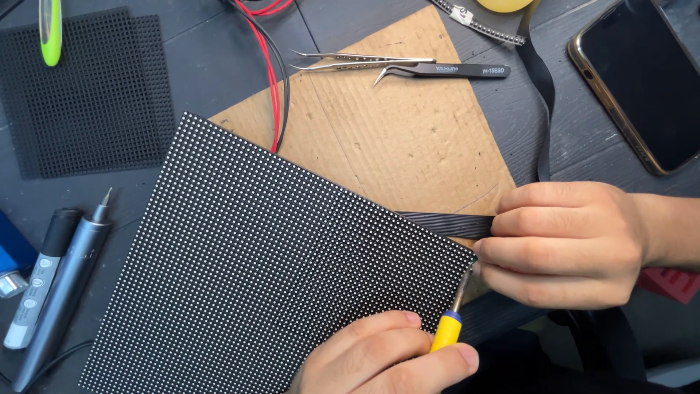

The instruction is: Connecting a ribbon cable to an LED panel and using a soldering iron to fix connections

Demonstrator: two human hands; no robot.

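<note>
Dotted black panel (277,270) lies between both hands. Left hand (386,357) grips a small yellow screwdriver (450,321), tip at the panel's corner. Right hand (561,244) pinches a black strap (445,224). Best to push gently and keep the tip steady.

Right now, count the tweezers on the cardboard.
2: silver tweezers and black-handled curved tweezers, touching side by side at the cardboard sheet's top edge. None visibly hidden.
</note>
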